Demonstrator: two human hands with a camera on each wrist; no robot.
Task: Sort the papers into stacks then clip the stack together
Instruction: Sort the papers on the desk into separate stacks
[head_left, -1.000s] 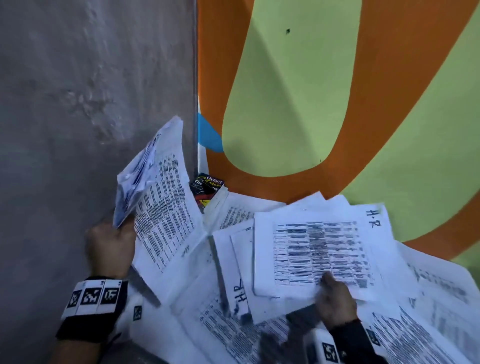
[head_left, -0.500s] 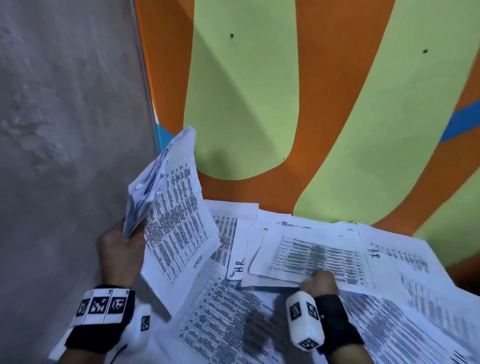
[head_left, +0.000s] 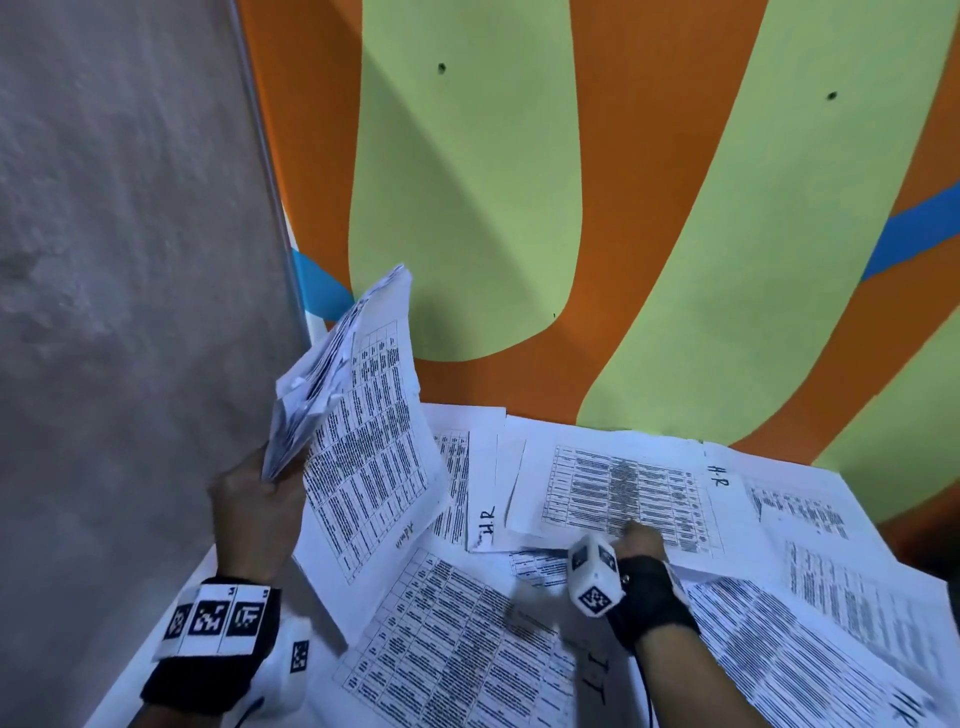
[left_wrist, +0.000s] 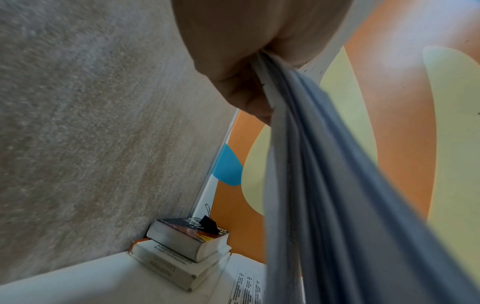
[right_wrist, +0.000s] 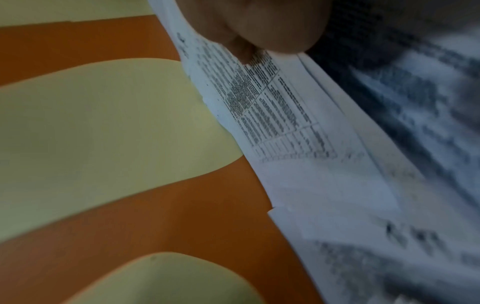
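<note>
Grey rough wall (head_left: 130, 260) left; orange-green painted wall (head_left: 649, 234) behind.

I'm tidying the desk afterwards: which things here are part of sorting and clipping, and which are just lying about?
Part of the job:
- held stack in the left hand
- H.R sheet under the right hand
- loose papers
- binder clip

Lying about:
- two books
</note>
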